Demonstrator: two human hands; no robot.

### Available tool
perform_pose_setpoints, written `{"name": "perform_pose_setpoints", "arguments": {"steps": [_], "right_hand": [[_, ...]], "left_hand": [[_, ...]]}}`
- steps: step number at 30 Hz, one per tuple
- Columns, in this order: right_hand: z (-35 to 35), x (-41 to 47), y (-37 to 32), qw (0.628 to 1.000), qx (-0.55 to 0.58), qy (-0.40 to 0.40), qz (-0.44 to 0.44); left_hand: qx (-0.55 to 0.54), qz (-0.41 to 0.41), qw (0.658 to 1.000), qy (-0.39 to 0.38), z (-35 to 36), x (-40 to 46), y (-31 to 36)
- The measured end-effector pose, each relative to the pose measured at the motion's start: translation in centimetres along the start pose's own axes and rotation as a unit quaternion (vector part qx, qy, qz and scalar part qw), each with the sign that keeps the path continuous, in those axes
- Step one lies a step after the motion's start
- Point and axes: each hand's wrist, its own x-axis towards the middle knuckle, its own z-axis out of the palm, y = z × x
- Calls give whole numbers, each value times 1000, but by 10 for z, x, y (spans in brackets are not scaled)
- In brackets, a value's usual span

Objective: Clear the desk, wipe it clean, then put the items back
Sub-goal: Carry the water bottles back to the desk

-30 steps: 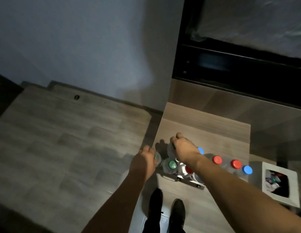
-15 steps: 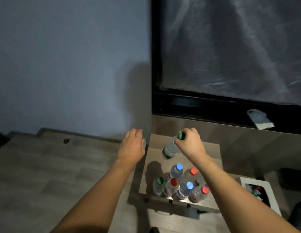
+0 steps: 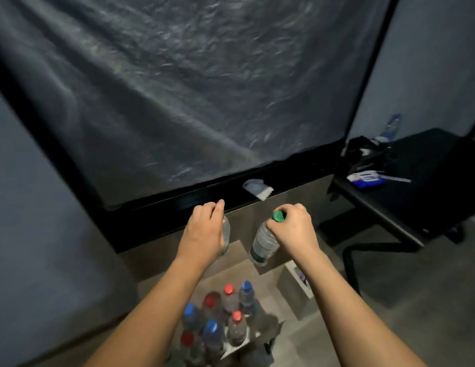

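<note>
Head view: right hand [image 3: 293,229] pinching green-capped bottle [image 3: 264,242] by its neck, fingers curled round the cap, bottle hanging tilted in the air. Left hand [image 3: 206,229] curled round a clear bottle [image 3: 225,234], mostly hidden. Both arms stretched forward above the small table [image 3: 260,271], seven capped bottles [image 3: 218,316] clustered below.

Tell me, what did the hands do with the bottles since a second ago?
Both hands lifted a bottle off the small wooden table and carried it up and forward. The right hand grips a green-capped bottle by its neck; the left hand holds a clear bottle, mostly hidden behind it. The other bottles, with red and blue caps, stayed standing on the table.
</note>
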Motion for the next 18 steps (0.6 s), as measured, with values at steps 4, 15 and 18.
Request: {"name": "perform_pose_setpoints", "arguments": {"steps": [4, 15, 18], "right_hand": [[-82, 1, 66, 995, 4, 73, 64], [-290, -27, 275, 955, -7, 222, 198], [-331, -40, 323, 943, -5, 244, 226]], "left_hand": [[-33, 76, 997, -10, 21, 49, 98], [-105, 266, 957, -45, 94, 128, 392], [-124, 304, 942, -64, 110, 145, 464]]}}
